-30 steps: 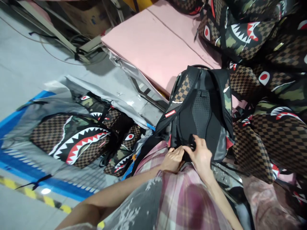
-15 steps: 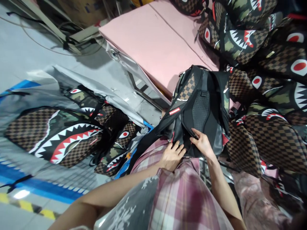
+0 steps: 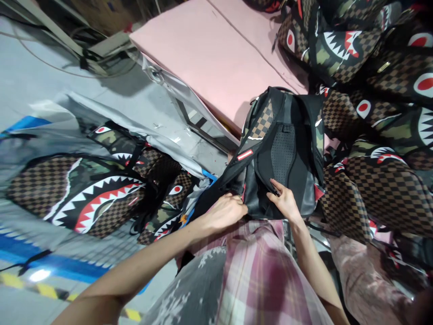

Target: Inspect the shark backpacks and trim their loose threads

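A black backpack (image 3: 283,153), its padded back panel facing up, lies across my lap and the edge of the pink table. Checkered and camouflage cloth shows at its side and strap. My left hand (image 3: 229,208) is closed at the backpack's lower left edge, near the base of the shoulder strap (image 3: 255,151) and a red tab. The fingertips are partly hidden there. Over the lower back panel, my right hand (image 3: 285,201) grips a small dark tool (image 3: 275,191), mostly covered by the fingers, with the index finger stretched along it.
Shark-face backpacks (image 3: 379,189) are heaped to the right, on and beside the pink table (image 3: 209,58). On the left, more such bags (image 3: 98,194) lie on grey and blue sheeting (image 3: 67,266) on the floor. Another person's patterned clothing (image 3: 368,280) shows at lower right.
My left hand has gone from lying flat at the backpack's bottom edge to closing at its lower left edge, a little higher and leftward. The right hand has hardly moved.
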Available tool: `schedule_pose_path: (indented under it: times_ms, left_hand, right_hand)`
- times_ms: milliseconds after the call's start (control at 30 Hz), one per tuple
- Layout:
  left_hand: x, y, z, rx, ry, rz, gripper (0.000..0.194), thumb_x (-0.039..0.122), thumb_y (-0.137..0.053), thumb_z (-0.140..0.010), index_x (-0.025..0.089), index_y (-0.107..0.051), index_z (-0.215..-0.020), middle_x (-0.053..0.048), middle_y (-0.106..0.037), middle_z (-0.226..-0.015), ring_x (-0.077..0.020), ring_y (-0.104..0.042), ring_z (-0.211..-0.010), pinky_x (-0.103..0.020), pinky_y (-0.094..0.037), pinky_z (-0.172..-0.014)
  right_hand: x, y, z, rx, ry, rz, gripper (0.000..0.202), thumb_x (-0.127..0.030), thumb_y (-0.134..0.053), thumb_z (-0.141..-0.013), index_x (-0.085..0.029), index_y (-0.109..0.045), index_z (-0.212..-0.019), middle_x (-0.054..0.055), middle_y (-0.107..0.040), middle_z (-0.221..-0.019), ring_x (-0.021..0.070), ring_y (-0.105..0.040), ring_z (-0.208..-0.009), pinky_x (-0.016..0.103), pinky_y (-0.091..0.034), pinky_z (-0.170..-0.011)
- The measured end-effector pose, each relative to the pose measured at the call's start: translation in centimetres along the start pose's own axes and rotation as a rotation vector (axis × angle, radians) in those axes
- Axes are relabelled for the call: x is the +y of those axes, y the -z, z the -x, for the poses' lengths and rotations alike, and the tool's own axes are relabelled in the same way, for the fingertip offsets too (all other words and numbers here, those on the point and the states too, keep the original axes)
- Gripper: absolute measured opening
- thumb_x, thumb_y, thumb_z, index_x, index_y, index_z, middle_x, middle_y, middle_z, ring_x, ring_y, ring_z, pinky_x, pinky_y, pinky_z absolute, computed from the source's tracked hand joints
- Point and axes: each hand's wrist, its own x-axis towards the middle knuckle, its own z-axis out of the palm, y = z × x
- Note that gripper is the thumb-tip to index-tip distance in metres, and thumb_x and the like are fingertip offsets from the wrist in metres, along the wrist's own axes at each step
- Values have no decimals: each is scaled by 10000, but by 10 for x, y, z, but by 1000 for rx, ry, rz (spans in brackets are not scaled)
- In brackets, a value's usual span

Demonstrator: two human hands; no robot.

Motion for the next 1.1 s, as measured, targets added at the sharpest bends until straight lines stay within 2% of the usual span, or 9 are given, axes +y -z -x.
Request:
schedule_pose_path:
  times_ms: [133,233,333,433,533,600,667,833,1100]
  left_hand:
    - [4,14,-17,201,196,302,151,320,-590,-746,238,-655,-855,-34,-608,-637,-226,-596,-746,-300,-387,-816]
    - [11,16,-33,282,185,355,202,316,-610,-738,227,-658,-912,-39,-609,-667,-233,-586,-765,-302,-385,-815]
    - [10,34,-51,321,71,5,262,264,-473,-841,221,-626,-1050,-76,-634,-927,-232,-548,-912,-310,-381,-823]
    - [-1,66,-64,390,-11,-392,343,168,-397,-873,233,-569,-1163,-68,-544,-1209,-245,-451,-1069,-355,-363,-852]
    - [-13,87,-69,434,-6,-566,300,187,-463,-862,229,-596,-1127,-58,-530,-1212,-242,-421,-1064,-372,-360,-854]
    - [-16,86,-71,455,1,-576,268,258,-509,-855,229,-618,-1097,-57,-561,-1116,-223,-435,-1009,-351,-368,-832]
    - [-15,76,-75,506,24,-566,277,315,-554,-831,238,-629,-1086,-57,-564,-1043,-214,-442,-965,-342,-365,-805]
    - [-10,50,-91,615,41,-569,245,367,-617,-777,295,-668,-1005,-50,-551,-1000,-225,-421,-960,-370,-319,-792]
    - [-18,51,-100,637,-10,-650,131,288,-566,-822,233,-685,-828,-55,-569,-915,-230,-406,-931,-397,-309,-798]
  right_hand:
    - [-4,-6,3,49,-17,24,573,-278,-643,-694,-174,-533,-1246,90,-493,-1316,241,-542,-1133,375,-419,-985]
    - [-9,-9,6,68,-29,20,583,-305,-651,-694,-190,-530,-1252,93,-471,-1332,248,-551,-1121,372,-449,-951]
    - [-10,-5,11,37,-5,-13,582,-369,-683,-674,-201,-562,-1218,94,-467,-1338,275,-501,-1176,387,-472,-916]
    - [-4,5,15,43,18,-26,502,-424,-656,-708,-200,-607,-1155,90,-565,-1247,262,-543,-1130,385,-484,-892]
    - [0,14,12,144,29,145,441,-463,-607,-754,-242,-607,-1136,49,-692,-1013,234,-639,-955,381,-486,-858]
    - [-4,15,5,204,69,332,488,-494,-608,-747,-266,-567,-1176,40,-696,-972,244,-646,-907,377,-483,-805]
    - [-14,13,-5,234,140,482,519,-497,-586,-767,-238,-524,-1213,62,-681,-993,252,-635,-895,360,-466,-759]
    - [-39,9,-34,283,345,699,267,-350,-481,-873,-159,-580,-1032,87,-661,-910,228,-593,-836,331,-366,-749]
    - [-49,6,-51,314,523,801,149,-277,-539,-866,-186,-632,-939,43,-654,-859,181,-546,-790,337,-263,-760]
